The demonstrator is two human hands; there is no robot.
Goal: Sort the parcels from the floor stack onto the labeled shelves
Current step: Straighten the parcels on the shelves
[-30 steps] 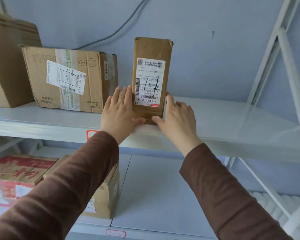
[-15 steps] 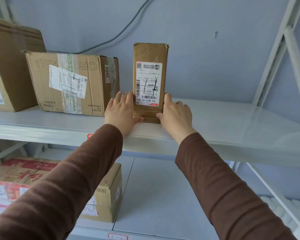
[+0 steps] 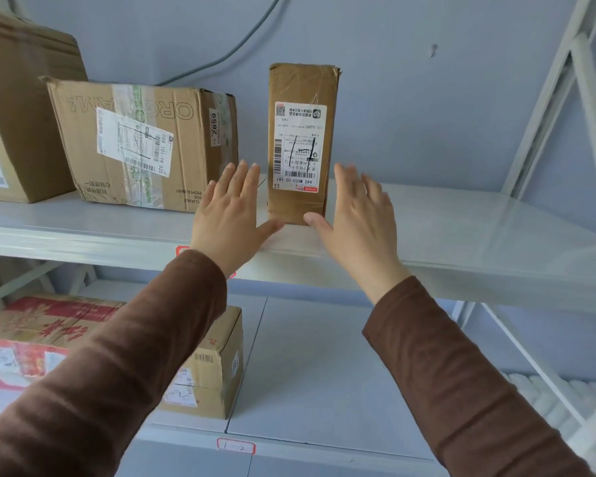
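Both hands (image 3: 291,215) have let go, now spread beside the upright parcel (image 3: 301,142) on the white shelf (image 3: 461,232).

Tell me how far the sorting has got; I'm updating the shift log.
Done: the tall parcel stands upright on the upper shelf, right of two boxes. In hand: nothing; left hand and right hand are open beside it. The floor stack isn't in view.

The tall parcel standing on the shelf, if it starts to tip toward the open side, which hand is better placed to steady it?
Probably the right hand. It is open beside the tall parcel on the bare side of the shelf. The left hand sits between the parcel and the big box.
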